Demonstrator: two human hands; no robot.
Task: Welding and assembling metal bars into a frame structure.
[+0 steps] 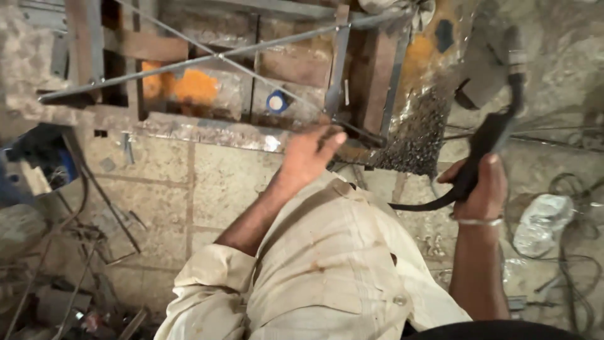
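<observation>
Head view, left hand gripping thin steel rod, right hand clutching curved black rubbery handle.

**Scrap and wire ring a tiled workshop floor**

Pale stone tiles, stained and gritty, cover the floor beneath a rusted steel frame whose plates carry patches of orange paint. A small blue-and-white round cap lies among the plates. Dark metal filings heap against the frame's right end. At far right, a crumpled clear plastic bag rests on the ground amid loose loops of thin wire. Bent rods and offcuts pile up at lower left, beside what may be a blue container, too shadowed to identify.
</observation>
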